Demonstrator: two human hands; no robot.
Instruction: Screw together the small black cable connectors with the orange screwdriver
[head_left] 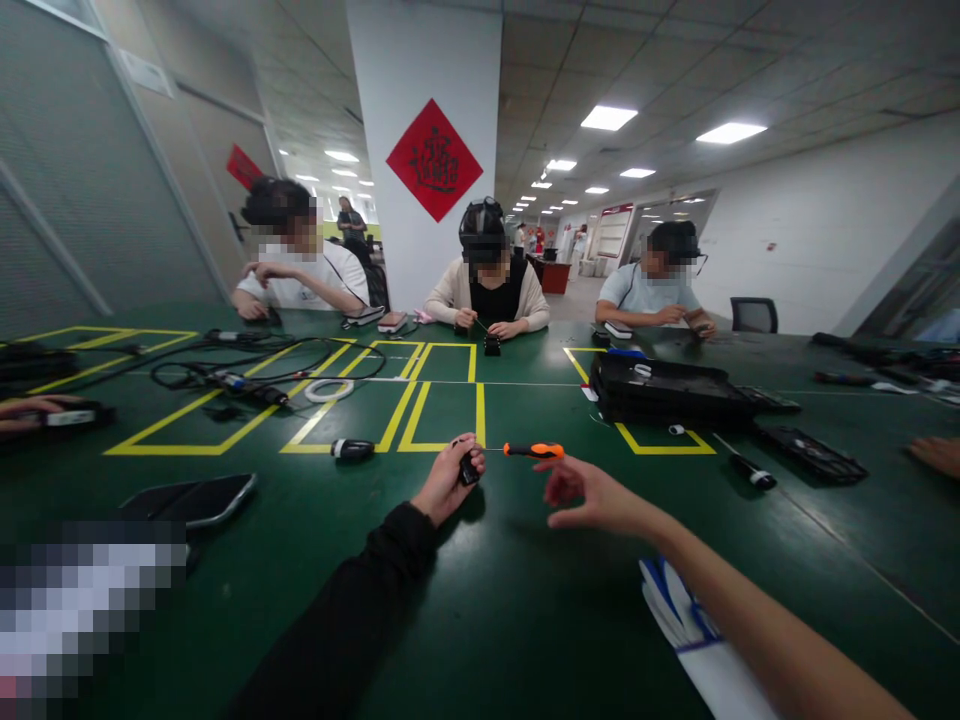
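Note:
My left hand (452, 478) is closed around a small black object (469, 467), whose kind I cannot make out. An orange and black screwdriver (534, 451) points left, its thin shaft ending beside my left fingers; whether its tip touches the black object is not clear. Just below and to the right of the handle is my right hand (589, 497), slightly blurred, thumb and fingers apart and nothing between them. The fingertips come close to the handle's end, and contact cannot be made out. Beneath my right forearm lies a white and blue glove (697, 640).
On the green table (525, 620) are yellow tape outlines, a black cylindrical piece (352, 450), a phone-like slab (191, 500), tangled black cables (225, 375), a white cable coil (328, 390) and a black tray (667, 390). Several people sit around, their hands apart from mine.

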